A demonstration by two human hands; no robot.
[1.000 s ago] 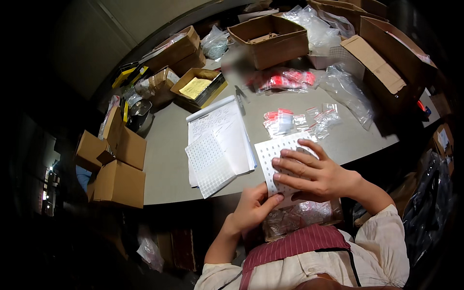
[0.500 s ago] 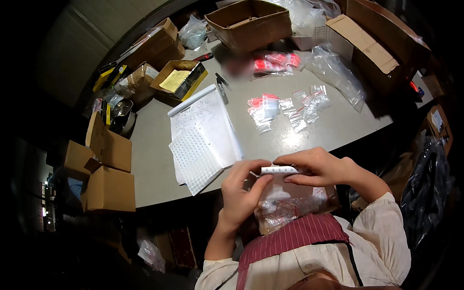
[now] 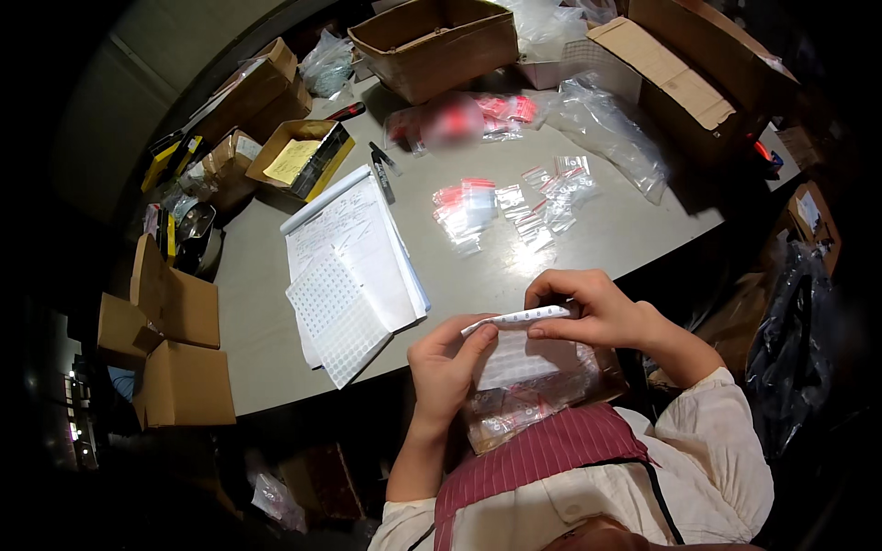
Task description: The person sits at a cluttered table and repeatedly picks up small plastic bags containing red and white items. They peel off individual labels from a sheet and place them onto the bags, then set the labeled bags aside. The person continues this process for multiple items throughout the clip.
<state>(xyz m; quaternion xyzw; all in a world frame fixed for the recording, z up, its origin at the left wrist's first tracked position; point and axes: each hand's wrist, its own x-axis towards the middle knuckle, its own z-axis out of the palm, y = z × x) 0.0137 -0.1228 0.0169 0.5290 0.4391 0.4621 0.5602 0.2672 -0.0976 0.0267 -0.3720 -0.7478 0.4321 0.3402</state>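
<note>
A white sheet of small round stickers [image 3: 520, 364] is held by both hands above my lap. Its upper edge is bent over, showing a row of printed dots. My left hand [image 3: 447, 365] pinches the left end of that edge between thumb and fingers. At the right end, my right hand [image 3: 595, 310] grips it, with the thumb below and the fingers curled behind. Under the sheet, small clear zip bags [image 3: 507, 410] with red lines lie in a heap on my lap, partly hidden by the sheet and hands.
On the grey table [image 3: 478, 285] lie a notepad [image 3: 367, 241], another sticker sheet [image 3: 333, 308], markers [image 3: 382, 174] and small zip bags [image 3: 542, 216]. Red-topped bags [image 3: 467, 209] sit beside them. Cardboard boxes [image 3: 436, 50] line the back; an open carton [image 3: 188, 381] stands at the left edge.
The head view has shifted, so the table's things appear further left. The sheet's bent edge is now tilted, with more of it and of the sticker face showing between my hands.
</note>
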